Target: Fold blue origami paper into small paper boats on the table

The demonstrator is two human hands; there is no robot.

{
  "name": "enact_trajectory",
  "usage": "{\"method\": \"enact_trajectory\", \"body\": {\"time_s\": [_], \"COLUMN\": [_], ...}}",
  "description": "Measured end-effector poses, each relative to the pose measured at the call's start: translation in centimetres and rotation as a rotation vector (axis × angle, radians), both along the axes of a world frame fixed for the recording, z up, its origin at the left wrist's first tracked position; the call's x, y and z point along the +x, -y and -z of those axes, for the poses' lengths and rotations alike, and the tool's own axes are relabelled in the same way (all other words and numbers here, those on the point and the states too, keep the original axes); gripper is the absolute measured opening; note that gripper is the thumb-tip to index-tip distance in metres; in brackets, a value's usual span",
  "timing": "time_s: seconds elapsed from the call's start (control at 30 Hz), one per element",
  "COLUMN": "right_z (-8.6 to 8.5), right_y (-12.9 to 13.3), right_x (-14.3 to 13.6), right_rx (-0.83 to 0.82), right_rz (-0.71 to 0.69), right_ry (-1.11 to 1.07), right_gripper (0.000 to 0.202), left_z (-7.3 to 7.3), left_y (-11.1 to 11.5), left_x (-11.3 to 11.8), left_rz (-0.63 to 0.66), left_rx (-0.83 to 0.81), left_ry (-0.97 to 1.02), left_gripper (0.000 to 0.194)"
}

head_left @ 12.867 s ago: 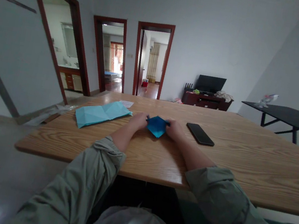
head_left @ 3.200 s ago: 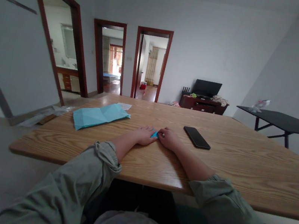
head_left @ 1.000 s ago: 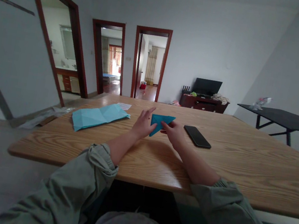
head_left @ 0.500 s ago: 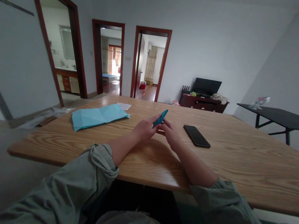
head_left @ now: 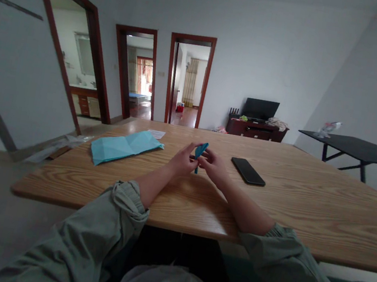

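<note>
The left hand [head_left: 183,159] and right hand [head_left: 213,166] both have a nearly closed grip, pinching the small blue folded paper [head_left: 200,151] between them, above the near middle of the bench [head_left: 193,203]. A big light blue paper [head_left: 125,146] lies to the left, and a black phone [head_left: 248,171] lies to the right.

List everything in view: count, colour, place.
Table: one, brown, front
Small paper: one, blue, above Table
Large paper: one, pale blue, Table's left
Slip: one, white, behind Large paper
Phone: one, black, right of Small paper
Side table: one, black, far right
Plastic: two, clear, Side table and far left
Cabinet: one, dark red, back wall
TV: one, black, on Cabinet
Cloth: one, pale, on Cabinet
Doorways: three, brown-framed, left and back
Left hand, Right hand: two, bare, holding Small paper
Sleeves: two, green, bottom
</note>
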State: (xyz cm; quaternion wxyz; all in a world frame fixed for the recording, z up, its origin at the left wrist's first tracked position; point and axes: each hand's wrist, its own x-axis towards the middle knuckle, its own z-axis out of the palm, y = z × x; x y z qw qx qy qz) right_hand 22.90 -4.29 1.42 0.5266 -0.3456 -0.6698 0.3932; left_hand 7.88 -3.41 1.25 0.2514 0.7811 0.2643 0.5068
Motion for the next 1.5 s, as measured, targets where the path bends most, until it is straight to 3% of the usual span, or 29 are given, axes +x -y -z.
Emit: {"method": "enact_trajectory", "body": {"time_s": [0.43,0.9,1.17,1.5], "right_z": [0.0,0.0,0.0,0.7], "right_y": [0.2,0.1,0.4,-0.3], "right_x": [0.1,0.7,0.9,0.9], "right_rx": [-0.013,-0.053,-0.127,-0.115], "right_rz": [0.057,-0.005,-0.054,0.067], "right_ry": [0.050,0.052,0.114,0.179], "right_gripper": [0.050,0.055,0.046,0.040], "left_z": [0.5,0.4,1.4,1.0], "left_y": [-0.5,-0.9,-2.3,-1.7], "left_x": [-0.2,-0.7,-1.1,-0.4], "left_rz": [0.142,0.194,0.243,0.296], "left_rx": [-0.086,-0.193,-0.332,-0.433], "left_ry": [0.014,0.054,0.016,0.010], "left_gripper": [0.069,0.074,0.078,0.082]}}
